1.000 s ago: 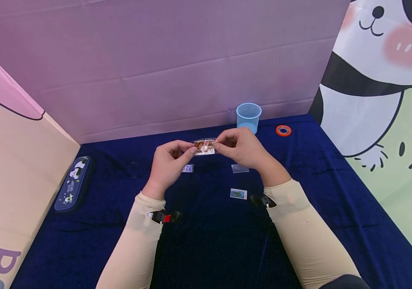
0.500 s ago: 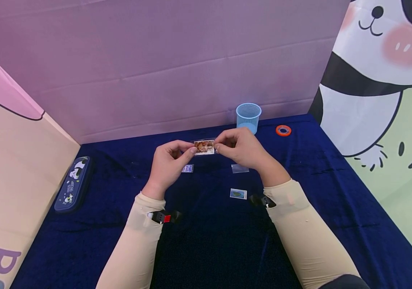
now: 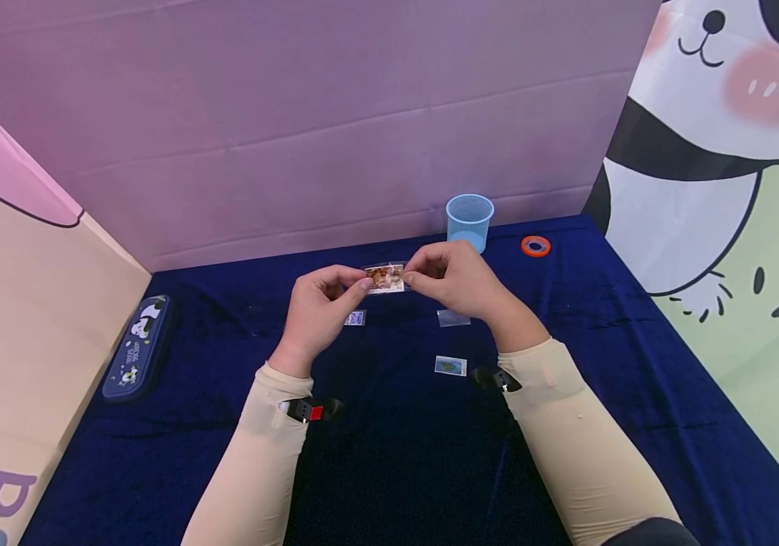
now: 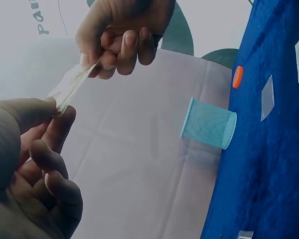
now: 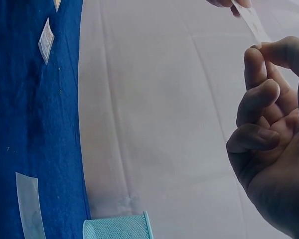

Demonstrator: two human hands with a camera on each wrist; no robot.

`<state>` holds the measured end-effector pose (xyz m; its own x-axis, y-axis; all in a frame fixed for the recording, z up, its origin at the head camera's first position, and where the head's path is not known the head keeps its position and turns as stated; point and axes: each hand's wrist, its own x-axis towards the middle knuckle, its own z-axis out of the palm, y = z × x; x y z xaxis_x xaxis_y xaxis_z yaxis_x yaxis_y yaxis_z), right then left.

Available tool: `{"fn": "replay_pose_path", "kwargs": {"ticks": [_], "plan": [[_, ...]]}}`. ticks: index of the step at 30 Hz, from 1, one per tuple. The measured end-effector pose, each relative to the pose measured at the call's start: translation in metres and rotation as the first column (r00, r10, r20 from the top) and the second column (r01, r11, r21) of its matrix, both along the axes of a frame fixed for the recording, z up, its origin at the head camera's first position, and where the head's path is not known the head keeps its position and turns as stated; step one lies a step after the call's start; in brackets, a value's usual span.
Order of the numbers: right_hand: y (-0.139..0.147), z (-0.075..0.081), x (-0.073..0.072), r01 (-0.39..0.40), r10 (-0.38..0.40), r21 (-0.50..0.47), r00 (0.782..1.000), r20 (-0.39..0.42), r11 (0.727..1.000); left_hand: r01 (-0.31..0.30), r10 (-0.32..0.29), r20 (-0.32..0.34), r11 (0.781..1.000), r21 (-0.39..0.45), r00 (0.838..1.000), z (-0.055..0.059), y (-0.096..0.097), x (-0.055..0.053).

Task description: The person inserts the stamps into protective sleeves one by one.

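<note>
A small brown picture stamp [image 3: 385, 278] with a white border sits in a clear plastic sleeve, held up above the dark blue cloth. My left hand [image 3: 321, 307] pinches its left end between thumb and forefinger. At the opposite end, the thumb and forefinger of my right hand [image 3: 460, 282] pinch the sleeve. From the left wrist view, the sleeve [image 4: 74, 84] slants between both hands, seen nearly edge-on. Below the hands lie a purple stamp [image 3: 356, 318], partly behind my left thumb, and a clear sleeve [image 3: 455, 319] under my right hand. A blue-green stamp [image 3: 450, 366] lies nearer to me.
A light blue mesh cup [image 3: 469, 222] stands at the back by the pink-purple backdrop. An orange tape roll [image 3: 535, 246] lies to its right. At the far left lies a dark blue pencil case [image 3: 138, 349] with panda pictures. Printed panels rise on both sides.
The stamp and its sleeve have shifted very slightly left, and the glare on the plastic has lessened, so the picture shows more plainly. Both hands keep their pinch.
</note>
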<state>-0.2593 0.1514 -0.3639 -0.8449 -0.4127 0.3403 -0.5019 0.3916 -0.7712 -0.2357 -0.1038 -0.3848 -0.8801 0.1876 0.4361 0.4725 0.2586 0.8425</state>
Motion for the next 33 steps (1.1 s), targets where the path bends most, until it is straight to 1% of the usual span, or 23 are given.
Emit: {"fn": "replay_pose_path", "kwargs": {"ticks": [11, 16, 22, 25, 28, 30, 33], "plan": [[0.002, 0.001, 0.0, -0.027, 0.027, -0.016, 1.0, 0.005, 0.999, -0.012, 0.012, -0.012, 1.0, -0.006, 1.0, -0.001, 0.0, -0.001], [0.003, 0.003, 0.001, -0.009, 0.009, -0.004, 1.0, 0.021, 1.0, -0.028, 0.028, -0.01, 1.0, 0.008, 1.0, -0.002, 0.0, -0.001], [0.003, 0.003, 0.0, 0.023, -0.023, 0.009, 1.0, 0.009, 1.0, -0.057, 0.057, 0.003, 0.998, 0.015, 0.998, -0.006, -0.001, -0.004], [0.004, 0.003, 0.001, 0.052, -0.052, 0.038, 0.998, 0.018, 0.998, -0.073, 0.073, 0.009, 0.997, 0.024, 0.997, -0.011, -0.002, -0.007], [0.007, 0.003, 0.0, 0.069, -0.073, 0.095, 0.997, 0.036, 0.993, -0.096, 0.095, 0.027, 0.995, 0.03, 0.995, -0.02, -0.001, -0.012], [0.01, 0.004, -0.002, 0.063, -0.069, 0.134, 0.997, 0.042, 0.989, -0.108, 0.107, 0.043, 0.994, 0.029, 0.993, -0.026, 0.0, -0.015], [0.016, 0.002, -0.006, 0.036, -0.043, 0.173, 0.998, 0.041, 0.984, -0.13, 0.129, 0.069, 0.991, 0.015, 0.989, -0.036, 0.002, -0.02]]}}
